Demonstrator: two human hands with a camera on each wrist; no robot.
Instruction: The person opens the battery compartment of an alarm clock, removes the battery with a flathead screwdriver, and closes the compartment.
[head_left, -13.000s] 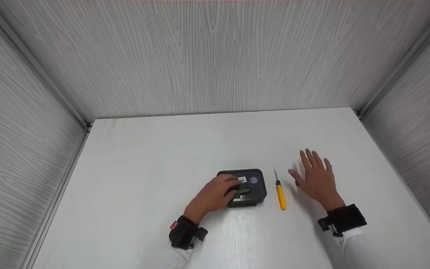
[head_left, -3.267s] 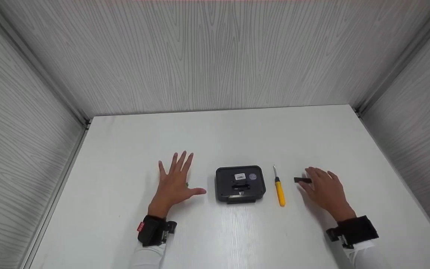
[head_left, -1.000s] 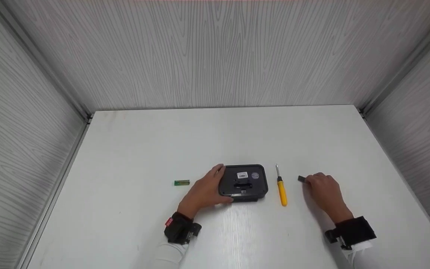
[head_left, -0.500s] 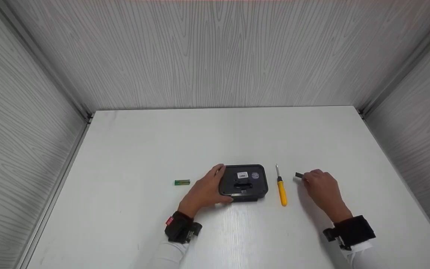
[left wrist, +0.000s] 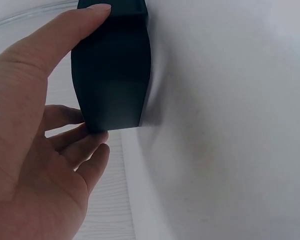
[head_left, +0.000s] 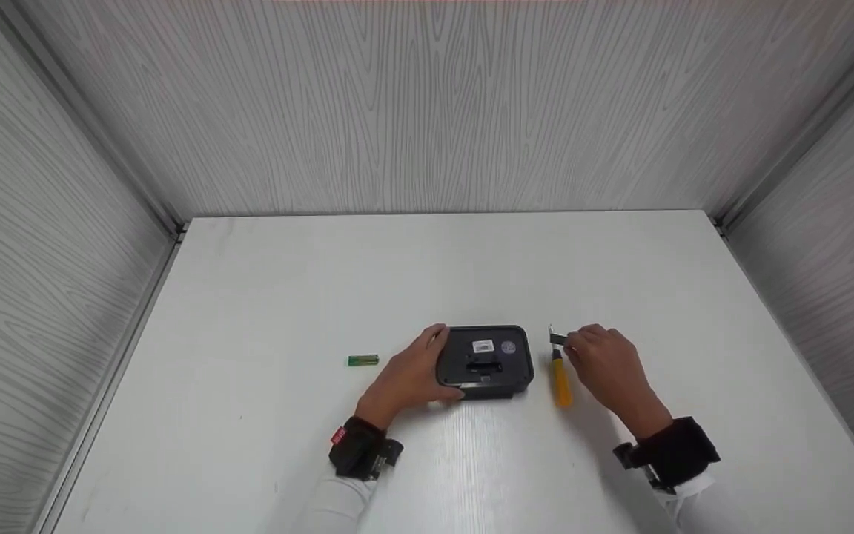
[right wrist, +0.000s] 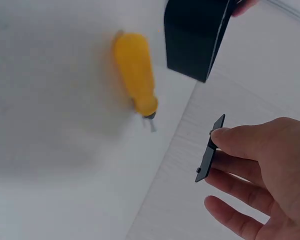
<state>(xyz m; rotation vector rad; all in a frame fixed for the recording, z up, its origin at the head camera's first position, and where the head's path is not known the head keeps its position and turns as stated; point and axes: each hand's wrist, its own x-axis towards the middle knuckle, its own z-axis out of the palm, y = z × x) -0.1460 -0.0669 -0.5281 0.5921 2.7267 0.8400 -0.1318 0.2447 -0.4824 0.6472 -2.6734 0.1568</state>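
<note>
My left hand (head_left: pixel 405 378) grips the left end of a flat black device (head_left: pixel 512 371), thumb on its near edge and fingers at the far edge. The device lies with its labelled back up; a dark battery slot (head_left: pixel 484 366) shows in the middle. My right hand (head_left: pixel 608 367) pinches a thin black battery cover (right wrist: pixel 210 150) between thumb and fingers, held above the screwdriver (head_left: pixel 562 382). In the right wrist view small tabs show along the cover's edge. The yellow-handled screwdriver lies just right of the device, its shaft partly hidden by the cover in the head view.
A small green battery (head_left: pixel 363 360) lies on the white table (head_left: pixel 286 297), left of my left hand. Grey wood-grain panels (head_left: pixel 427 111) stand behind the table and at both sides.
Since the oldest frame, the green battery has left the device for the table. My left hand has since taken hold of the device. Lately my right hand has carried the cover leftward, over the screwdriver.
</note>
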